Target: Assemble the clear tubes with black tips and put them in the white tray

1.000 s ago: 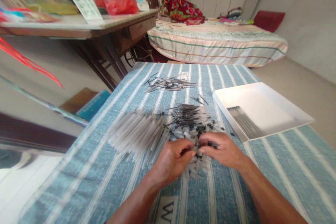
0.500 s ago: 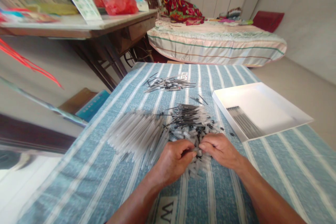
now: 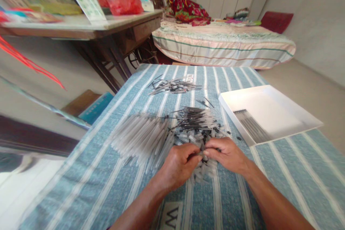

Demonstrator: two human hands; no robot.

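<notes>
My left hand (image 3: 180, 161) is closed in a pinch, thumb against fingers. My right hand (image 3: 228, 155) pinches just beside it, and the fingertips of both almost meet. Whatever small thing lies between them is hidden by the fingers. Under and around the hands spreads a heap of small clear caps (image 3: 205, 173) mixed with black bits. Left of the hands lies a wide stack of translucent pen barrels (image 3: 144, 134). Beyond the fingers is a bundle of dark pen refills (image 3: 190, 118).
A shallow white box (image 3: 289, 109) at the right holds a row of pens (image 3: 250, 125). Farther back lies a loose pile of pen parts (image 3: 175, 86) on the striped tablecloth (image 3: 94, 158). A desk (image 3: 129, 25) stands at left, a bed (image 3: 223, 43) behind.
The right hand's fingertips have shifted slightly left, closer to the left hand's. Both hands stay pinched over the caps, and the piles look the same.
</notes>
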